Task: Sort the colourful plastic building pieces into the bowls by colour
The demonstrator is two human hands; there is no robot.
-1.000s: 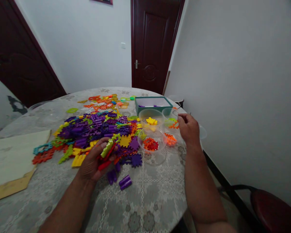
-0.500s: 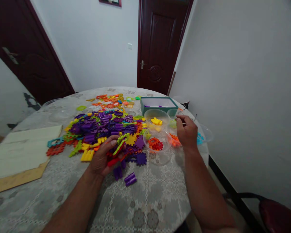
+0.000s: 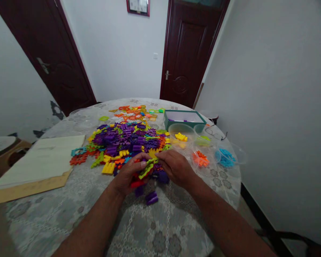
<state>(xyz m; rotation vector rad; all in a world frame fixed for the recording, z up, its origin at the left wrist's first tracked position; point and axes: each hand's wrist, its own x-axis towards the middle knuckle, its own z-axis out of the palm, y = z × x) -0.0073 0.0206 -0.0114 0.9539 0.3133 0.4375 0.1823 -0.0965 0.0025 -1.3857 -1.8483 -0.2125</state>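
My left hand (image 3: 131,173) is closed around lime-green toothed plastic building pieces (image 3: 147,169), with red building pieces (image 3: 137,183) held beneath them. From the right, my right hand (image 3: 176,167) reaches across, its fingers bent and pressed together at the far end of the green pieces. Whatever lies between those fingertips is hidden. Behind both hands spreads a big pile of interlocking pieces (image 3: 123,137), mostly purple, with some yellow, orange and green. A purple tube-shaped piece (image 3: 151,198) lies on the tablecloth just in front of my hands.
Clear plastic tubs on the right hold yellow pieces (image 3: 181,137), orange pieces (image 3: 200,159) and blue pieces (image 3: 226,157). A green-edged box (image 3: 186,120) stands behind them. Flat orange pieces (image 3: 133,112) lie at the back. Paper sheets (image 3: 40,160) cover the left side.
My right hand has come from the tubs at the right over to my left hand. My left hand still holds the green and red pieces. The view has turned slightly left.
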